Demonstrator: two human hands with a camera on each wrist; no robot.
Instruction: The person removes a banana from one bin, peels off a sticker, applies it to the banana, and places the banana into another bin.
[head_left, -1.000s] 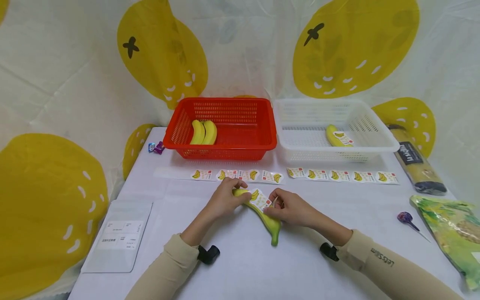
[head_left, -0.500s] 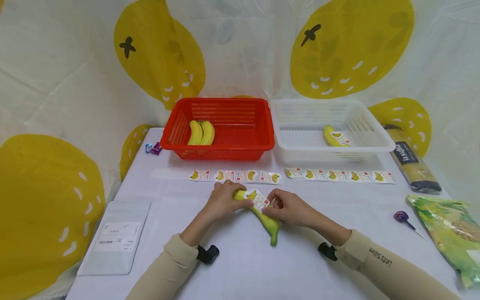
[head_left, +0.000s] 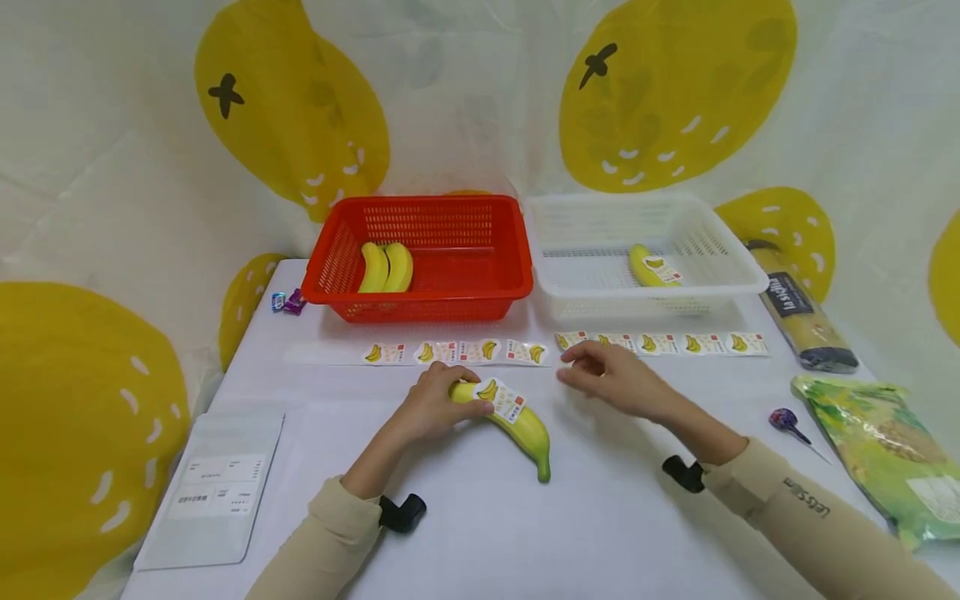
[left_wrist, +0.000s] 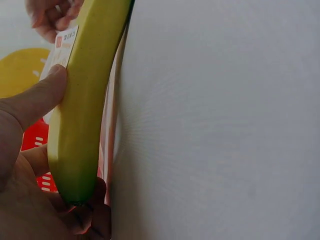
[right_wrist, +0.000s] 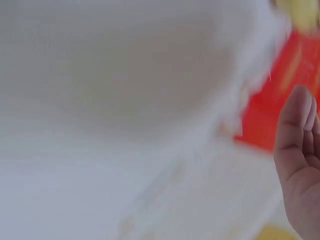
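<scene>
A yellow banana (head_left: 517, 421) with a sticker (head_left: 501, 397) on it lies on the white table (head_left: 570, 525). My left hand (head_left: 435, 404) grips its stem end, thumb on the peel; the left wrist view shows the banana (left_wrist: 82, 105) up close against my left hand (left_wrist: 30, 150). My right hand (head_left: 607, 377) hovers off the banana with relaxed fingers, just below the sticker strip (head_left: 663, 342). It holds nothing; the right wrist view is blurred and shows only my right hand (right_wrist: 300, 165).
A red basket (head_left: 420, 258) holds two bananas (head_left: 384, 267). A white basket (head_left: 637, 254) holds one stickered banana (head_left: 651, 267). Another sticker strip (head_left: 450, 352) lies left of centre. A pouch (head_left: 213, 487), lollipop (head_left: 786, 421), green bag (head_left: 885, 454) and dark roll (head_left: 798, 317) sit at the sides.
My right hand let go of the sticker on the banana and moved up and right toward the sticker strip. The left hand stays on the banana.
</scene>
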